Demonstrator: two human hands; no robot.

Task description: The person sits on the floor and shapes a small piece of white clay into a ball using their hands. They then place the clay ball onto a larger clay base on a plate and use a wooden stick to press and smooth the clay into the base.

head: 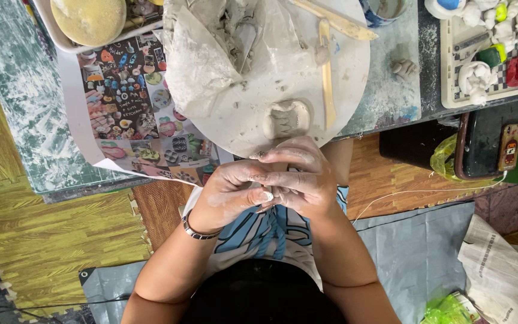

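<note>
While both hands are bunched together just below the edge of the round work board [355,72], it looks like a tiny bit of clay [269,193] is getting pinched between them. The left hand [229,195] is curled nearly closed, thumb and fingertips pressing on the little pale lump; the right hand [301,177] wraps over from the other side, fingers bent and closed in on the same piece, so it's mostly hidden. Both are smeared grey with clay, and there's a metal bracelet [196,231] on the left wrist.

Right above the hands, near the board's rim, sits a small clay form with toothy notches [288,117], close enough to reach easily I'd guess. A flat wooden tool [327,72] lies beside it, and a crumpled clay-coated sheet [202,57] covers the board's left part. A tray of painted figures [493,54] sits off to the right.
</note>
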